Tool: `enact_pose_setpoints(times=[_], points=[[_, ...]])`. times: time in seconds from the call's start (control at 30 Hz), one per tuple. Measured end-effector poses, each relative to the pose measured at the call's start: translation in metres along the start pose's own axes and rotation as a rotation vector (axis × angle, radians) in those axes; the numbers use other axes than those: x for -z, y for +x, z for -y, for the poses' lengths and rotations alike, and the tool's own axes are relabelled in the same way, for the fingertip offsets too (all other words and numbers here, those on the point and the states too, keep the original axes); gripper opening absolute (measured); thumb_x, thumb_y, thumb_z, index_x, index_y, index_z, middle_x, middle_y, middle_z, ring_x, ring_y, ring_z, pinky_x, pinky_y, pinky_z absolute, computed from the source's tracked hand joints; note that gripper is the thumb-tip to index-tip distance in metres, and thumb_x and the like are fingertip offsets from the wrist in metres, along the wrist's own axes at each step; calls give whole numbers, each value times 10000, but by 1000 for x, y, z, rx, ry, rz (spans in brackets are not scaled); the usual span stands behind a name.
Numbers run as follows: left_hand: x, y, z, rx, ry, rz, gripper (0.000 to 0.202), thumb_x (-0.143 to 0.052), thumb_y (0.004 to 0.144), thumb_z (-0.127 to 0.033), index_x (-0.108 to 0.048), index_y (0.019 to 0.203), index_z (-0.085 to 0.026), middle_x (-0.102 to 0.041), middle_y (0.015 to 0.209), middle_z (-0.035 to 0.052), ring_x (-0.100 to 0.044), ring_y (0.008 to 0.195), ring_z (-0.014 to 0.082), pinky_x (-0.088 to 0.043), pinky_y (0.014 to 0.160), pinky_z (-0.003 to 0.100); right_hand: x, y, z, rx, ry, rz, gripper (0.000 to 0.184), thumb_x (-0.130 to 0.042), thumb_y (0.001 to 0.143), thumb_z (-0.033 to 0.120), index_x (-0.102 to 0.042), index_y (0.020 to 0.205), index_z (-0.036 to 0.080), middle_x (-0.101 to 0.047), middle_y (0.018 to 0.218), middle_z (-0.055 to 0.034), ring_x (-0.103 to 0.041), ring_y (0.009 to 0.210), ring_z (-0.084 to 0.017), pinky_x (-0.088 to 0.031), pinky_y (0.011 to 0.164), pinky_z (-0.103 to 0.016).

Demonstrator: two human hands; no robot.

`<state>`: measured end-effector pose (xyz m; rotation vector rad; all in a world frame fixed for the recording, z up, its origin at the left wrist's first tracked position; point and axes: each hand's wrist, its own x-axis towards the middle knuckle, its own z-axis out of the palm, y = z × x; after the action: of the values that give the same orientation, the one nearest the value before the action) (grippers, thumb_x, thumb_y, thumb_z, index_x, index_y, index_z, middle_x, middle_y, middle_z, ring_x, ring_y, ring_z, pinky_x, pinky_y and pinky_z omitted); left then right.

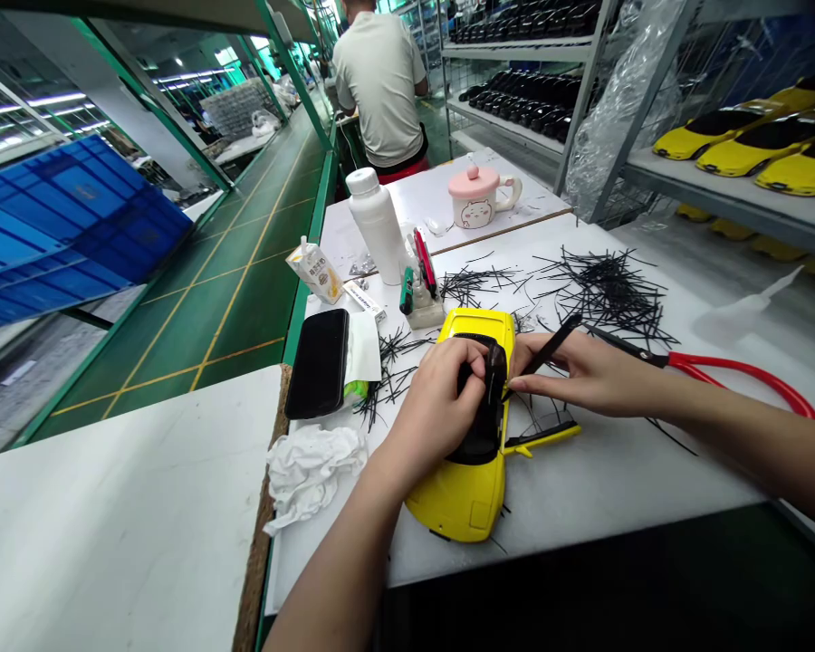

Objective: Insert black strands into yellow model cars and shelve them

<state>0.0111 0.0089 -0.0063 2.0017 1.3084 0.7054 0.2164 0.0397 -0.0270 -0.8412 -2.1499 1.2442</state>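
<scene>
A yellow model car (479, 493) with a black roof lies lengthwise on the white work surface. One yellow door (550, 436) stands swung out on its right side. My left hand (441, 389) is closed over the roof, its curled fingers and thumb gripping the car near the door opening. Between the fingers of my right hand (574, 371) is a slim black tool (550, 346) that looks like tweezers. Its narrow tip points into the open doorway, where the exact contact is hidden. Thin black strips (601, 290) are heaped beyond my right hand.
Red-handled scissors (740, 367) lie at right. A phone (318, 364), crumpled tissue (312, 471), drink carton (314, 270), white bottle (378, 226), tool holder (425, 312) and pink-lidded mug (475, 208) stand left and beyond. A green conveyor (224, 263) runs at left; a person (380, 86) sits ahead.
</scene>
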Motion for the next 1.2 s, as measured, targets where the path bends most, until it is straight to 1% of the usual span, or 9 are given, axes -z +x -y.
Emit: enact_pose_setpoints(times=[0.3, 0.53, 0.63, 0.8, 0.93, 1.1, 1.2], points=[[1, -1, -1, -3, 15, 7, 169, -452, 841, -76, -430, 760, -223, -618, 1043, 36, -549, 1040, 207, -408, 893, 338, -1, 1, -2, -6, -12, 19, 138, -607, 866, 327, -629, 853, 192, -653, 806, -24, -591, 786, -178, -425, 719, -284], [1, 0, -2, -12, 25, -3, 164, -454, 836, -82, -432, 758, -224, -624, 1049, 40, -551, 1043, 215, -413, 891, 345, -1, 1, -1, -18, -19, 26, 136, -618, 855, 324, -630, 831, 191, -649, 783, -13, -583, 752, -170, -416, 693, -276], [0, 0, -2, -5, 24, -3, 163, -455, 833, -82, -429, 757, -223, -621, 1053, 41, -548, 1035, 213, -412, 891, 344, -1, 2, -2, 3, -42, 44, 123, -613, 860, 312, -618, 840, 190, -630, 768, -4, -566, 726, -159, -407, 670, -267], [-1, 0, -2, -2, 20, -5, 167, -451, 819, -67, -423, 761, -222, -614, 1041, 41, -544, 1017, 207, -409, 891, 341, -3, 3, 3, 71, -91, 74, 136, -559, 892, 313, -594, 846, 189, -611, 786, -12, -556, 750, -160, -416, 702, -272], [-1, 1, -1, -11, 21, -10, 168, -451, 818, -63, -423, 764, -220, -611, 1037, 42, -536, 1014, 204, -402, 899, 342, -7, 3, 6, 89, -167, 102, 139, -512, 917, 293, -556, 834, 191, -591, 768, -13, -532, 708, -152, -410, 668, -273], [0, 0, -1, -14, 21, -3, 168, -447, 833, -72, -422, 761, -223, -607, 1042, 40, -534, 1025, 203, -403, 898, 337, -9, 2, 5, 55, -88, 56, 101, -523, 911, 273, -562, 871, 189, -615, 815, -22, -561, 769, -160, -428, 708, -273], [0, -1, -1, -13, 27, 2, 168, -446, 839, -75, -423, 764, -223, -608, 1053, 39, -537, 1033, 203, -406, 896, 336, -9, 1, 3, 59, -48, 49, 102, -527, 910, 273, -566, 873, 187, -618, 816, -20, -567, 769, -159, -433, 712, -272]])
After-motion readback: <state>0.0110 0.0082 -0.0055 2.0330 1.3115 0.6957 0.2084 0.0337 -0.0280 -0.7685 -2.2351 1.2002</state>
